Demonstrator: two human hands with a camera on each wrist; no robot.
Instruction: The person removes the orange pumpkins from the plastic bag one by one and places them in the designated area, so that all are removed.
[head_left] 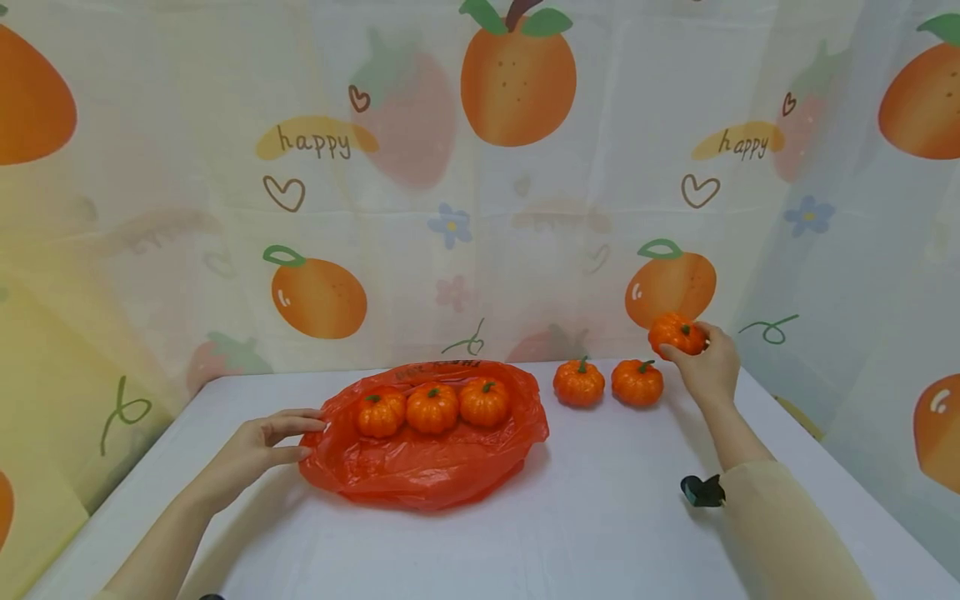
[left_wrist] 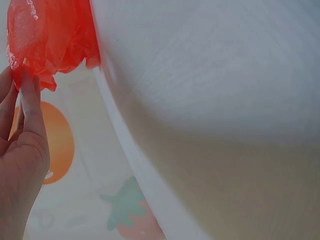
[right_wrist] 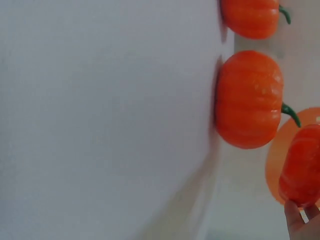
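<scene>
surface [head_left: 615,517]: halfway there, by the look of it, three in and three out
red bag [head_left: 420,477]: spread open on the surface, mouth up, carrying the finished share, a left pumpkin [head_left: 381,413], a middle pumpkin [head_left: 432,408] and a right pumpkin [head_left: 484,403], lined up toward the back
left hand [head_left: 251,454]: grasping the bag's left edge, seemingly steadying the rim
right hand [head_left: 711,367]: over on the right, pinching the held pumpkin [head_left: 675,335] clear of the surface, not in yet
loose pair: an inner pumpkin [head_left: 578,385] just beside the bag and an outer pumpkin [head_left: 637,385] next along, both upright, both untouched, likely left to do along with the held one
head view: the full count, all six pumpkins at once, bag contents included
left wrist view: close in on the grip at the crumpled plastic, and no pumpkin to be seen
right wrist view: no bag here, but a clear gap within the loose pair, ribbed flanks, and, smallest of all, a hooked green stem [right_wrist: 290,111] on the outer pumpkin
</scene>
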